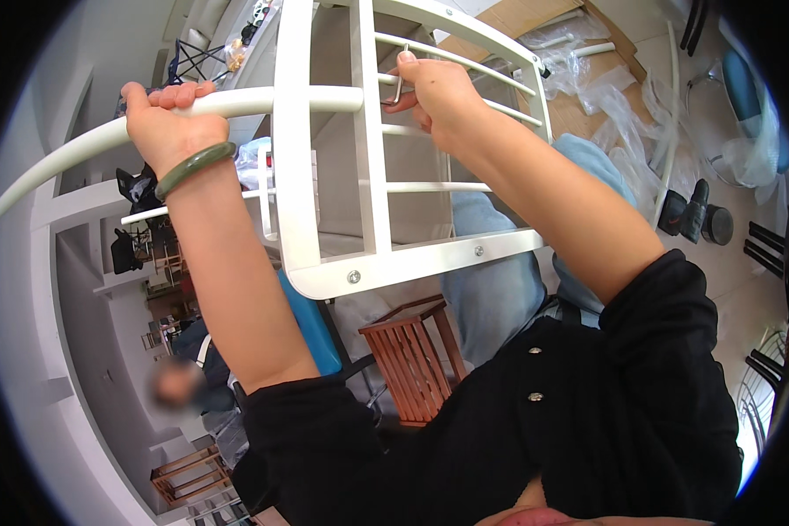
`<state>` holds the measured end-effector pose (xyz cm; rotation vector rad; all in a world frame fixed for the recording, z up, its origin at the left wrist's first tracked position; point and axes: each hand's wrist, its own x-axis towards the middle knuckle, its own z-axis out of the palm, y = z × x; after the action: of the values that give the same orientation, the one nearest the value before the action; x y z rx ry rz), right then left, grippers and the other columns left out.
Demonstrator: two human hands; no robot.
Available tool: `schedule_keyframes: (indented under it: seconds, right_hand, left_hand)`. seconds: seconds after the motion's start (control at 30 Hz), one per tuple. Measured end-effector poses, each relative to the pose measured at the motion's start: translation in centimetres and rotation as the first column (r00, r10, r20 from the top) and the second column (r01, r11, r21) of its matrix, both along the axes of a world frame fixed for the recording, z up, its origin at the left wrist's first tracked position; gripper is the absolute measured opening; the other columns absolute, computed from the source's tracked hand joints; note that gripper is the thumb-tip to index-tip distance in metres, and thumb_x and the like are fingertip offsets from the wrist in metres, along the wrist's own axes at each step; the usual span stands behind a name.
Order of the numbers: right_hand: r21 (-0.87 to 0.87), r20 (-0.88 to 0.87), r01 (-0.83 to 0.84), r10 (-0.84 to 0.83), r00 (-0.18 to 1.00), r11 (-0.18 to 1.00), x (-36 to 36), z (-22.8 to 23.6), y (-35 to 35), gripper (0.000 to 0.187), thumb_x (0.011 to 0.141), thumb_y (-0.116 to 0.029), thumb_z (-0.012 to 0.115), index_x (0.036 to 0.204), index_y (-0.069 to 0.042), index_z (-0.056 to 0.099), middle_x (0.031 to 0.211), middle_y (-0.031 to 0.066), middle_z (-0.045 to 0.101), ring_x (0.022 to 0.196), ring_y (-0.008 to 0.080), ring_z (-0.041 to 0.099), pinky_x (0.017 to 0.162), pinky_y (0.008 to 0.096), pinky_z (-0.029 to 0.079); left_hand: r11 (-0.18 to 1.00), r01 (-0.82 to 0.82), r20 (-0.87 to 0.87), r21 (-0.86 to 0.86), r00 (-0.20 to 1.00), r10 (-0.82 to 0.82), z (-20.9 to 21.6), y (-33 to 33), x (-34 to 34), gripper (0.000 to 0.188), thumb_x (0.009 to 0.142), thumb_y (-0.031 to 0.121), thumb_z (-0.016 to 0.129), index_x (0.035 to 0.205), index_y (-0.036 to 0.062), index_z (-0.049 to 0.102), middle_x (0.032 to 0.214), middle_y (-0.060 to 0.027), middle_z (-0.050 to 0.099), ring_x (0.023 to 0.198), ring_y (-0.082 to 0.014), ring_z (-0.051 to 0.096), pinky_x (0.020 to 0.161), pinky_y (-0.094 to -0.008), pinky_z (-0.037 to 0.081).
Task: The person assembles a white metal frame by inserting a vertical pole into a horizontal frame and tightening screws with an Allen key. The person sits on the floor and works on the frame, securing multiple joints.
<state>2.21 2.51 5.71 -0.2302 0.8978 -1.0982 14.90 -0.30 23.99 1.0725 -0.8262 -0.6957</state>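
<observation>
A white metal frame (373, 175) with slats and several thin bars stands before me, with screws in its near rail. A long curved white tube (70, 162) meets its upright on the left. My left hand (171, 123) is closed around that tube, a green bangle (195, 167) on its wrist. Inside the frame, among the thin bars, my right hand (434, 92) pinches a small bent hex key (400, 88). The key's working end is hard to make out behind the bars and fingers.
Flattened cardboard (579, 88) and clear plastic wrap (627, 131) lie on the floor at the far right. A brown slatted wooden stool (408, 368) stands below the frame, near a blue seat (311, 324). Another person (184, 381) is at the lower left.
</observation>
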Motion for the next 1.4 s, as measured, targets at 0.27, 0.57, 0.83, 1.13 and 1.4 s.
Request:
schedule_keyframes:
  seconds: [0.27,0.57,0.83,1.13,1.4]
  right_hand:
    - [-0.060,0.011,0.015,-0.015,1.000,0.998,-0.1,-0.2,0.4,0.031,0.096,-0.034,0.051,0.092,-0.005,0.063,0.062,0.0112,0.062,0.048,0.0111,0.031,0.046,0.0289,0.031]
    - [-0.042,0.021,0.016,-0.015,1.000,0.999,-0.1,-0.6,-0.3,0.032,0.096,-0.032,0.052,0.097,-0.002,0.062,0.063,0.0148,0.063,0.046,0.0104,0.029,0.044,0.0282,0.030]
    - [-0.071,0.087,0.018,-0.011,0.996,0.997,-0.2,-0.8,-0.1,0.031,0.094,-0.033,0.055,0.092,-0.004,0.064,0.062,0.0130,0.062,0.043,0.0108,0.031,0.042,0.0296,0.028]
    - [-0.102,0.048,0.013,-0.008,0.999,0.995,-0.1,-0.7,0.2,0.030,0.095,-0.035,0.053,0.097,-0.005,0.061,0.070,0.0139,0.066,0.043,0.0090,0.022,0.044,0.0277,0.025]
    - [-0.055,0.023,-0.031,0.032,0.999,0.998,0.4,-0.4,-0.2,0.032,0.094,-0.036,0.054,0.099,-0.006,0.061,0.070,0.0151,0.065,0.044,0.0090,0.021,0.043,0.0271,0.024]
  left_hand:
    - [0.847,0.522,-0.024,-0.099,0.850,-0.526,-0.6,-0.4,3.6,0.038,0.091,0.023,0.057,0.060,0.0153,0.036,0.048,0.0054,0.029,0.043,-0.0100,0.026,0.051,-0.0274,0.028]
    - [0.479,0.860,0.037,-0.179,0.492,-0.870,-1.4,-2.6,5.9,0.042,0.086,0.031,0.064,0.054,0.0172,0.040,0.046,0.0075,0.032,0.041,-0.0084,0.028,0.053,-0.0260,0.031]
    - [0.997,0.080,-0.008,-0.018,0.997,-0.080,-0.7,1.6,-0.8,0.035,0.091,0.029,0.060,0.069,0.0114,0.040,0.054,0.0011,0.037,0.054,-0.0131,0.039,0.064,-0.0333,0.040]
    - [0.907,0.417,0.022,-0.049,0.909,-0.417,-0.8,-0.2,2.8,0.043,0.096,0.028,0.049,0.058,0.0142,0.035,0.050,0.0036,0.029,0.045,-0.0111,0.032,0.052,-0.0285,0.032]
    - [0.708,0.688,0.020,-0.158,0.719,-0.695,-0.8,-1.1,5.4,0.040,0.089,0.026,0.060,0.056,0.0148,0.041,0.047,0.0054,0.033,0.042,-0.0092,0.032,0.049,-0.0274,0.032]
